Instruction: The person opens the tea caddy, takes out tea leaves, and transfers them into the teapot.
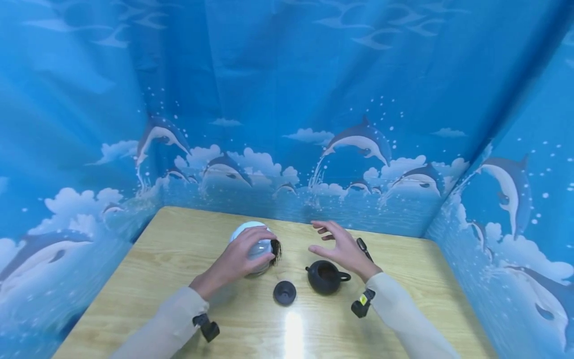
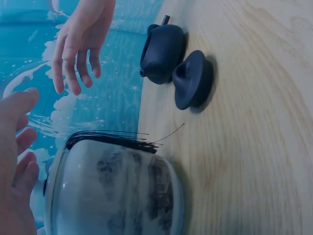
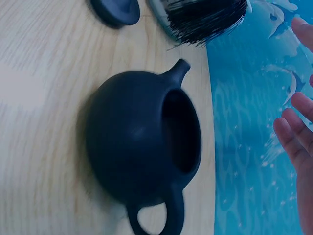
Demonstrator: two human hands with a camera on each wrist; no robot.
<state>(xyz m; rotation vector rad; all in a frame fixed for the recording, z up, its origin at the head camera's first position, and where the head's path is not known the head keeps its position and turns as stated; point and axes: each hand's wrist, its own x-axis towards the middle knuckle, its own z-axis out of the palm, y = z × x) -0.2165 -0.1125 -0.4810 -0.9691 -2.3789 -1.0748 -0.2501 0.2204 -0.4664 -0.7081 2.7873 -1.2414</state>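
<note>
1. Left hand, at 10 o'clock of the lid: fingers and thumb apart, curved over the pale jar; we see no grip. Jar stands upright on the table, not lifted.
2. Black strands at the jar's 3 o'clock; one strays outward, a possible snag, we judge.
3. Lid, dark, at the teapot's 8 o'clock: off the pot, lying on the table.
4. Teapot: uncovered, mouth clear of the lid, spout toward 10 o'clock, handle toward 3. We cannot make out its contents.
5. Right hand, at the teapot's 1 o'clock: fingers apart, holding nothing.
6. Slim dark object, at the teapot's 2 o'clock: partly hidden by the right arm; we cannot identify it.
</note>
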